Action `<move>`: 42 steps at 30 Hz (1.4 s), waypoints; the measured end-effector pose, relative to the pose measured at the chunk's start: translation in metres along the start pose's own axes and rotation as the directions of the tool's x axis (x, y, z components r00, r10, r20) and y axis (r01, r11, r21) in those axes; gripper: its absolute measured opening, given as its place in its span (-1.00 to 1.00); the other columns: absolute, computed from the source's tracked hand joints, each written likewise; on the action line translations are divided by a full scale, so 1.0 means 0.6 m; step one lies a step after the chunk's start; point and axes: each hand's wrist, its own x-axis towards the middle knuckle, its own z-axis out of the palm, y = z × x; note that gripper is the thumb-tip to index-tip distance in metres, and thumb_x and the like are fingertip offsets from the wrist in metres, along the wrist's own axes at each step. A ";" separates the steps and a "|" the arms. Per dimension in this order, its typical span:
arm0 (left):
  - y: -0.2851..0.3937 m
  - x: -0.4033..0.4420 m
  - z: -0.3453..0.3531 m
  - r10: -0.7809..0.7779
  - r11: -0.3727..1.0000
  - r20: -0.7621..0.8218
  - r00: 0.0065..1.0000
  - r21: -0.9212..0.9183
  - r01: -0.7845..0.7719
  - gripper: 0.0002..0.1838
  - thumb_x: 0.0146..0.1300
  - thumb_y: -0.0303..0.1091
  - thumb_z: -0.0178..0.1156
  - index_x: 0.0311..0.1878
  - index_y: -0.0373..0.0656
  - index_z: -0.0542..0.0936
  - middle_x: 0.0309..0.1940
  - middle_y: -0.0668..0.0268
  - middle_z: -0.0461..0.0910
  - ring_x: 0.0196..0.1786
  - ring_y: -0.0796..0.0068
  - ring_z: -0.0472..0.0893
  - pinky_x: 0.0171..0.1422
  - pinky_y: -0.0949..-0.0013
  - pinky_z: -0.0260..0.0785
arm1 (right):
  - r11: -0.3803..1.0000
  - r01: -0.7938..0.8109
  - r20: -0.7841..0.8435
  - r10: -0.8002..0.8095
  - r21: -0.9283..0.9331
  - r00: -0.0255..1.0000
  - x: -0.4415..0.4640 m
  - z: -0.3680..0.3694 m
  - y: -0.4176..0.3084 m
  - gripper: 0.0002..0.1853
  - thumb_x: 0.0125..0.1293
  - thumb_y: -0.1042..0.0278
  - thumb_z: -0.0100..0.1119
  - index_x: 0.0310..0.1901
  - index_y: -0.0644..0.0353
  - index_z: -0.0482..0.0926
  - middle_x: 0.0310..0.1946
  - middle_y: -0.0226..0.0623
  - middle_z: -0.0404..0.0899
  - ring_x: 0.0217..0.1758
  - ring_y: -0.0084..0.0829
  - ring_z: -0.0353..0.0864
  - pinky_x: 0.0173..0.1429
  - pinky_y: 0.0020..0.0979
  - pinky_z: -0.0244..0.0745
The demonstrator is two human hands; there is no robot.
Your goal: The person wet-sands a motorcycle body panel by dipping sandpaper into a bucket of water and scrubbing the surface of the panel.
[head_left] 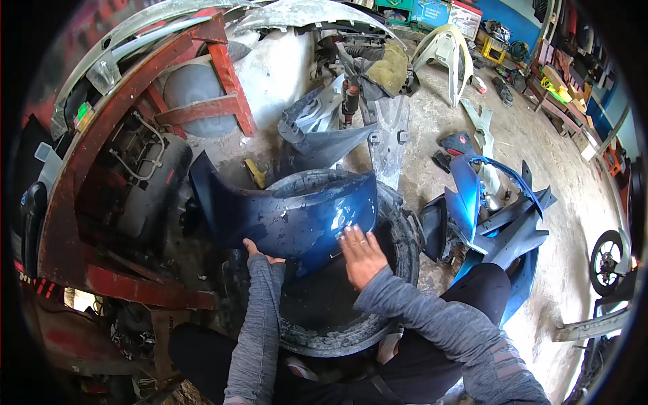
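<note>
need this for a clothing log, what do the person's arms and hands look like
Both arms are in long, heathered grey sleeves, with paler bands low on the right one. The left hand is bare; the right hand is bare too, with what looks like a ring on one finger.

Person wearing heathered grey long sleeves, bands across one forearm; dark trousers. Ring on a right-hand finger. Hands otherwise bare.

Vehicle repair workshop, loose body panels, motorcycle wheel, concrete floor
</note>
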 end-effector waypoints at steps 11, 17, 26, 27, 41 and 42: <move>0.006 -0.045 0.054 0.094 0.981 -0.008 0.996 0.169 -0.092 -0.04 0.13 0.33 0.05 0.37 -0.22 0.05 0.36 0.07 0.08 0.37 0.08 0.16 0.42 -0.13 -0.08 | 0.990 -0.007 -0.093 0.020 0.141 0.995 -0.032 -0.004 0.024 -0.43 0.06 0.49 0.03 0.19 0.37 0.31 0.27 0.09 0.22 0.37 -0.02 0.18 0.34 -0.10 0.17; 0.013 -0.059 0.056 0.102 0.986 -0.072 0.992 0.143 -0.091 -0.20 0.18 0.17 0.13 0.27 -0.27 0.20 0.25 0.06 0.26 0.26 0.09 0.30 0.37 -0.14 0.10 | 0.986 -0.099 -0.209 0.126 0.136 0.970 -0.001 0.002 0.034 -0.44 0.07 0.58 -0.04 0.20 0.43 0.27 0.25 0.15 0.23 0.35 0.02 0.20 0.36 -0.12 0.16; 0.015 -0.033 0.044 0.081 0.988 -0.041 0.996 0.136 -0.074 -0.21 0.16 0.15 0.17 0.26 -0.25 0.22 0.23 0.08 0.28 0.24 0.06 0.32 0.33 -0.10 0.19 | 0.877 -0.176 -0.212 0.295 0.448 0.932 0.030 0.013 0.082 -0.49 0.07 0.63 -0.09 0.15 0.34 0.36 0.21 0.11 0.29 0.33 -0.04 0.25 0.35 -0.23 0.20; 0.013 -0.026 0.046 0.088 0.991 -0.045 0.995 0.102 -0.083 -0.22 0.16 0.15 0.18 0.26 -0.23 0.23 0.23 0.08 0.29 0.24 0.07 0.32 0.33 -0.07 0.20 | 0.814 -0.186 -0.191 0.340 0.551 0.921 0.036 0.013 0.090 -0.52 0.09 0.63 -0.11 0.13 0.34 0.38 0.20 0.12 0.31 0.30 -0.03 0.28 0.34 -0.27 0.22; -0.045 0.018 -0.028 0.203 0.176 0.187 0.961 0.959 -0.224 -0.28 0.00 0.04 0.37 0.07 -0.34 0.42 -0.06 0.05 0.53 0.00 0.17 0.52 0.09 0.28 0.35 | 0.564 -0.329 -0.002 0.505 0.757 0.863 0.043 0.017 0.114 -0.59 0.16 0.56 -0.06 0.09 0.37 0.45 0.16 0.01 0.40 0.27 -0.21 0.36 0.36 -0.40 0.16; -0.045 0.019 -0.037 0.231 0.224 0.261 0.937 0.923 -0.313 -0.24 -0.01 0.09 0.36 0.02 -0.45 0.44 -0.07 0.01 0.54 0.01 0.20 0.51 0.10 0.29 0.34 | 0.653 -0.305 -0.038 0.456 0.693 0.889 0.040 0.000 0.099 -0.58 0.16 0.58 -0.08 0.10 0.39 0.43 0.18 0.04 0.38 0.30 -0.14 0.33 0.38 -0.37 0.14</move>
